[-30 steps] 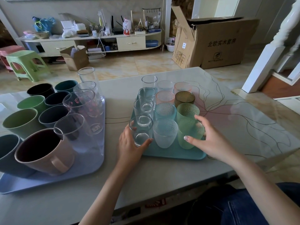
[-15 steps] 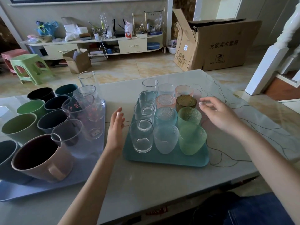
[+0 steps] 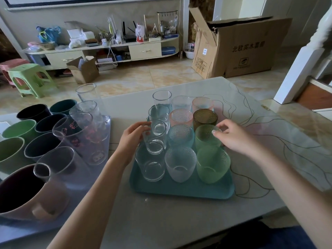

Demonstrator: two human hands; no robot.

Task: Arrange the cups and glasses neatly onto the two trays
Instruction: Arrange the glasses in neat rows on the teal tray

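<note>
A teal tray (image 3: 179, 192) carries three columns of glasses: clear ones on the left, frosted blue and pink in the middle, green, brown and pink on the right. My left hand (image 3: 133, 136) wraps the left side of the second clear glass (image 3: 156, 139) from the front. My right hand (image 3: 235, 138) pinches the rim of the second green glass (image 3: 204, 139) with its fingertips. To the left, a lavender tray (image 3: 32, 230) bears a pink mug (image 3: 27, 196), green and dark mugs (image 3: 18, 128), and tall clear tumblers (image 3: 80, 139).
The marble-patterned table (image 3: 179, 221) ends just in front of me, and its right corner lies beyond the teal tray. On the floor behind stand a large cardboard box (image 3: 242, 47), a green stool (image 3: 30, 78) and a low cabinet (image 3: 107, 53). A white post (image 3: 296, 74) rises at right.
Both hands moved in from beside the teal tray. The left came right onto the clear glass; the right dropped onto the green glass's rim.
</note>
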